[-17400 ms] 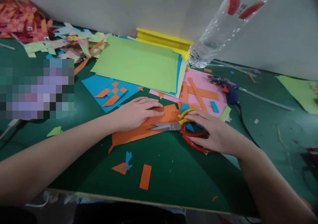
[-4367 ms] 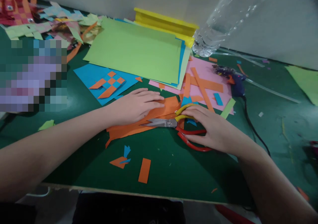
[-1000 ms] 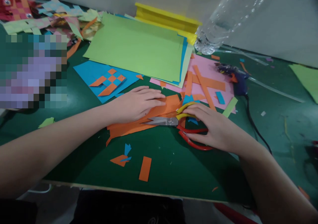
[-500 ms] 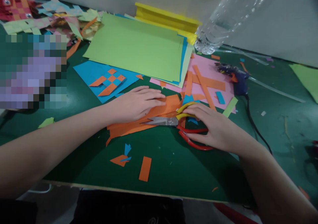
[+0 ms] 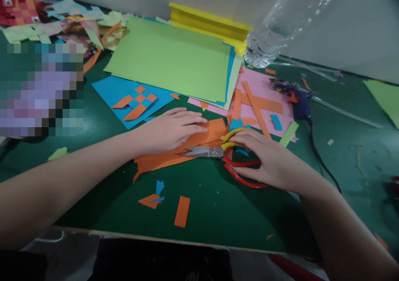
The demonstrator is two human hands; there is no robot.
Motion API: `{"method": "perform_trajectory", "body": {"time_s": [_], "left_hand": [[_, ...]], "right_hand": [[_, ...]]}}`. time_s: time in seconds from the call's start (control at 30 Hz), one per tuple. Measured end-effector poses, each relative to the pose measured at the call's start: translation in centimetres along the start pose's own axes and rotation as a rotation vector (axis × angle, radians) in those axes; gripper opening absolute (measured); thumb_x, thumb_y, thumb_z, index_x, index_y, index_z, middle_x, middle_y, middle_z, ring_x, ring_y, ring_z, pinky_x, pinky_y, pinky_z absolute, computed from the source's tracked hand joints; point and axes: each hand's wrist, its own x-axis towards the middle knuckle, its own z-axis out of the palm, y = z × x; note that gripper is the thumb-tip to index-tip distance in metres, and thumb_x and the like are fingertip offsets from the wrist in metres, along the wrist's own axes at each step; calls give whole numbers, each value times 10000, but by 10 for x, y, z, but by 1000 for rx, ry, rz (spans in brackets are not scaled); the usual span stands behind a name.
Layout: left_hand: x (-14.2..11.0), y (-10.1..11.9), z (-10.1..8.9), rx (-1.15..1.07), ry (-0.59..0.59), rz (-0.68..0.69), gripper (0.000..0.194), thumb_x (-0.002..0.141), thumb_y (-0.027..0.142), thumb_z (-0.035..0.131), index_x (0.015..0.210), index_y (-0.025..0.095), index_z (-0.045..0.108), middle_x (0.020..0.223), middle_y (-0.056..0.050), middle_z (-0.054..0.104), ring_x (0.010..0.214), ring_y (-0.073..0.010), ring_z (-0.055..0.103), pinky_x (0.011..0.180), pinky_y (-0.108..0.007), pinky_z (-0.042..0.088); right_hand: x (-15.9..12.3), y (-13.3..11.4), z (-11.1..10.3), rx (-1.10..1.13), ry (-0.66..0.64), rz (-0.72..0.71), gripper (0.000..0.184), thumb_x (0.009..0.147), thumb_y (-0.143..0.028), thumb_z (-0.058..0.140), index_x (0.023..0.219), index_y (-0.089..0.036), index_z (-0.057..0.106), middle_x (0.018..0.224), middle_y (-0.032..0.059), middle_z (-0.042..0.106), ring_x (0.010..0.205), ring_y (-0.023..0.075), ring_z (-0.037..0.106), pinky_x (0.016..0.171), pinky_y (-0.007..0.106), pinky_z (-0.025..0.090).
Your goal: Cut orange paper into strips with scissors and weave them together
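A: Left hand (image 5: 179, 129), posture?
B: Palm down, fingers extended and close together, laid flat on the orange paper (image 5: 162, 159); resting on it rather than gripping.
A: Right hand (image 5: 264, 154)?
B: Partly curled, holding the handles of the scissors (image 5: 213, 152): yellow loop above, red loop below. Blades slightly parted, over the orange paper, pointing toward the left hand's side. Cannot tell which fingers pass through the loops.
A: Position of the orange paper?
B: On the green table (image 5: 246, 218), between the woven paper fish (image 5: 139, 102) and a loose orange rectangle (image 5: 182, 211); partly covered by the left hand.
A: Surroundings?
B: Fish lies on a blue sheet (image 5: 107, 89). Paper stack (image 5: 170, 58), light green uppermost, behind the hands. Pink sheet (image 5: 257, 76) with orange strips (image 5: 254, 106) to the right; glue gun (image 5: 301, 106) at its far side.
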Motion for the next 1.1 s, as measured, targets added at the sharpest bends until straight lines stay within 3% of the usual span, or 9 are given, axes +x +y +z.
{"method": "perform_trajectory", "body": {"time_s": [1.1], "left_hand": [[0,-1,0,8,15,3,428,958,104,347,1333,179,540,1478,-61,498,1411,-192,393,1193,-409,267]], "right_hand": [[-1,0,-3,24,13,-14,379,863,-384,616,1205,-224,589,1244,121,630,1164,284,604,955,455,526]]}}
